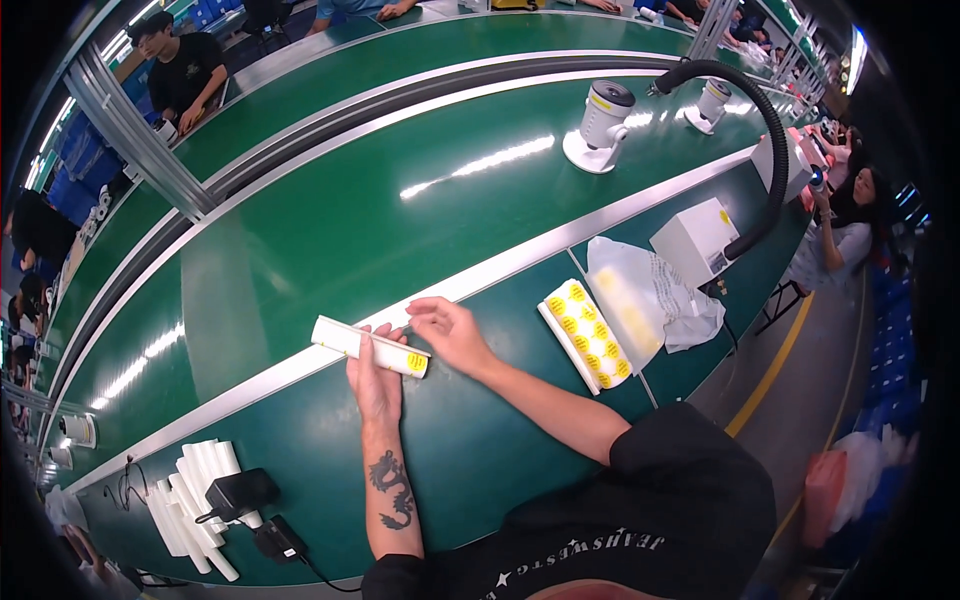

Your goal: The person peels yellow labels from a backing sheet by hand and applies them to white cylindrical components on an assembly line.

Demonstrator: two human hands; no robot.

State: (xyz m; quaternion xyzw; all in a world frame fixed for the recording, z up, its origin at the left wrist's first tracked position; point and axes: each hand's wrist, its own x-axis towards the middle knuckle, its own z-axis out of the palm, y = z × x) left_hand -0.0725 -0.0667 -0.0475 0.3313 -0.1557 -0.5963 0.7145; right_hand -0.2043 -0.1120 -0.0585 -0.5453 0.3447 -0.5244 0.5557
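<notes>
My left hand (376, 385) is closed around a white roll of sticker sheet (340, 337), held tilted above the near edge of the conveyor. A round yellow sticker shows at the roll's right end. My right hand (445, 333) is just beyond the roll, its fingers curled and pinched together near the left fingertips; whatever lies between them is too small to make out. Right of my right forearm, a sheet of round yellow stickers (588, 335) lies on the dark green table (480, 430), its long edge curling up. Beside it is a translucent plastic bag (640, 295).
Several white rolled sheets (190, 510) lie at the left with black power adapters (243, 492) and cables. White cylindrical devices on stands (604, 125) stand on the green conveyor (330, 230). A black flexible hose (770, 130) arches beside a white box (695, 240). Other people work around the line.
</notes>
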